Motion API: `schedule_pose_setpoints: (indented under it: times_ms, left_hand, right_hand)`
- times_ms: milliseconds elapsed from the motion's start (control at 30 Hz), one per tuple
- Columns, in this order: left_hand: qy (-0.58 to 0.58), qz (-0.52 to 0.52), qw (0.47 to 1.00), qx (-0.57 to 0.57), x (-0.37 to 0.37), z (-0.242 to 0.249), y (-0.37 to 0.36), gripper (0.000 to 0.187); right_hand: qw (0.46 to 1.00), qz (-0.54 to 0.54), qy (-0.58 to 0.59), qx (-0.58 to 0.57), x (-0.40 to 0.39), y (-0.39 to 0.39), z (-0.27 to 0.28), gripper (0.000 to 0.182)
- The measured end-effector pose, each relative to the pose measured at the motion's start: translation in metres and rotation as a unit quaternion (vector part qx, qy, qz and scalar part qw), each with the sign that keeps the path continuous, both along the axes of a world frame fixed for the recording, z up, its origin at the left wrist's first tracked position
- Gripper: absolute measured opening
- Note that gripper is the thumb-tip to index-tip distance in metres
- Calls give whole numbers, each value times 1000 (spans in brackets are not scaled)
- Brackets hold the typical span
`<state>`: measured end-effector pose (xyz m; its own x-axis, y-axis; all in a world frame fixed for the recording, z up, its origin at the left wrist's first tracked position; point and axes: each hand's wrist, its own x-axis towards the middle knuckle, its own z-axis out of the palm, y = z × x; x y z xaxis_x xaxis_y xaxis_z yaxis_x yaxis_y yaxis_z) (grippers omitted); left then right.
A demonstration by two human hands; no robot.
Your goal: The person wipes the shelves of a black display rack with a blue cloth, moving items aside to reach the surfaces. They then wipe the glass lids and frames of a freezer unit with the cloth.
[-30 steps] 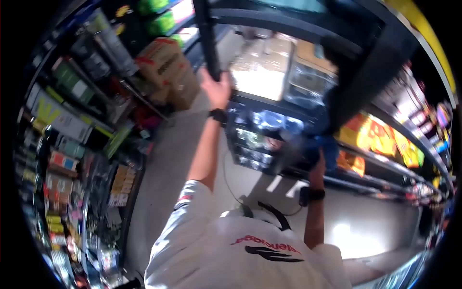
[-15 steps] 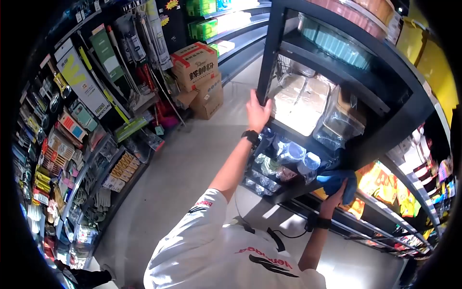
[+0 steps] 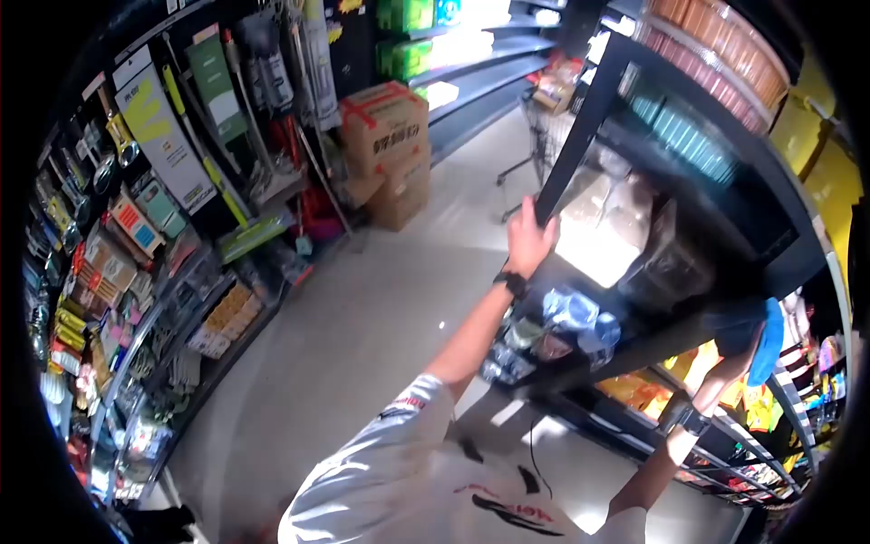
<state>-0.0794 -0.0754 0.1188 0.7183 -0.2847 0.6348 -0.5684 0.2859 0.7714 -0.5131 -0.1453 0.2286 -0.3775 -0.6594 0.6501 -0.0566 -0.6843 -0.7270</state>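
Observation:
A dark shelf rack (image 3: 580, 136) with packaged goods on its levels stands in front of me. My left hand (image 3: 530, 238) is closed around the rack's near left upright, with a black band on the wrist. Far to the right, my right hand (image 3: 732, 367) holds a blue cloth (image 3: 768, 343) at the rack's right side. Clear tubs (image 3: 684, 136) sit on an upper level and plastic-wrapped pale packages (image 3: 598, 227) on a middle one. Wrapped bluish items (image 3: 580, 313) lie on the level below.
Two stacked cardboard boxes (image 3: 385, 127) stand on the floor beyond. Kitchen tools and mops hang along the left shelving (image 3: 181, 313). Behind the rack is a wire cart (image 3: 542, 145). Colourful bags (image 3: 766, 408) fill shelves on the right.
My right hand has moved right and up with the blue cloth. My left hand still grips the upright, now further right in view. The wire cart behind the rack shows more.

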Motion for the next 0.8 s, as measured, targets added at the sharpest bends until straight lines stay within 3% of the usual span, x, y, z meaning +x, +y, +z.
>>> schedule_pose_setpoints:
  times_ms: [33,100,200,300,400,500,600,667,800]
  left_hand:
    - [-6,2,1000,-10,3,-4,-5,40]
    - [-23,3,1000,-14,7,-10,-12,48]
    - [6,-35,999,16,5,-5,1,44]
    - [19,-70,996,43,5,2,11,45]
    - [8,-106,994,36,6,7,16,39]
    - [-45,-69,997,-2,7,7,14,39]
    - [-22,-86,996,9,7,6,14,38]
    - [-15,-97,995,14,5,9,16,36]
    - [-13,-88,996,23,4,8,15,36]
  right_hand:
    - [995,-38,76,-58,-10,-14,-8,51]
    - [1000,-17,2,-9,-5,-24,-27,58]
    - [992,23,-89,86,1,-22,-43,66]
    - [971,-1,-195,139,23,12,-16,55]
    - [994,-92,-46,-33,19,3,-22,53]
    - [989,-140,38,-8,28,7,-4,52]
    - [971,-199,128,-31,35,17,12,47]
    - [937,-255,227,-70,39,25,26,46]
    - [814,-340,436,-179,52,37,62,49]
